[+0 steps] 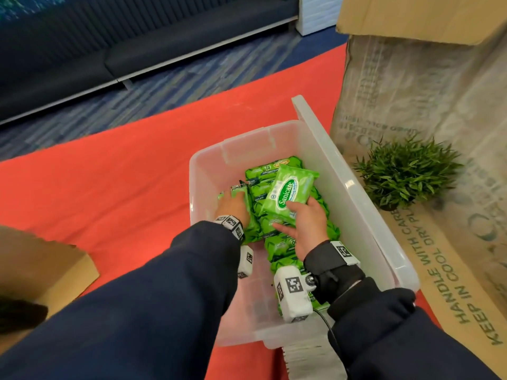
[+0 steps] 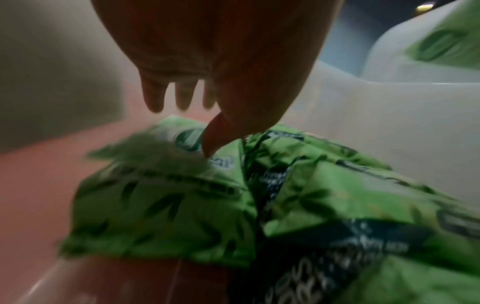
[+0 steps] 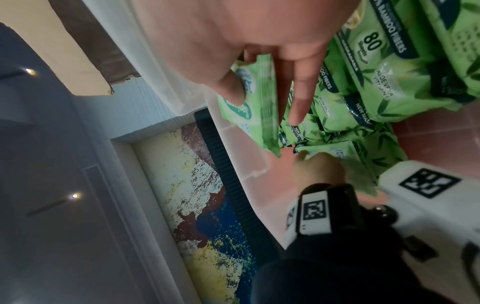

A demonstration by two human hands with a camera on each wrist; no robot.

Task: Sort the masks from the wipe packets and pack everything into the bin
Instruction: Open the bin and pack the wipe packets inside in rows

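Observation:
A clear plastic bin (image 1: 343, 171) stands on a red cloth (image 1: 109, 187). Several green wipe packets (image 1: 279, 245) lie packed along its right half. My right hand (image 1: 295, 215) holds one Sanicare packet (image 1: 290, 187) tilted above that pile, thumb on its front and fingers behind; in the right wrist view the hand (image 3: 265, 100) pinches the same packet (image 3: 257, 123). My left hand (image 1: 233, 205) reaches into the bin's left side. Its fingers (image 2: 182, 96) are straight and its thumb touches a packet (image 2: 161, 195). A pale pleated stack (image 1: 310, 355), possibly masks, lies at the bin's near edge.
A tall cardboard box (image 1: 439, 105) stands right of the bin, with a small green plant (image 1: 406, 174) in front of it. Another cardboard piece (image 1: 41, 270) lies at the near left. A dark sofa (image 1: 109, 50) sits beyond the cloth.

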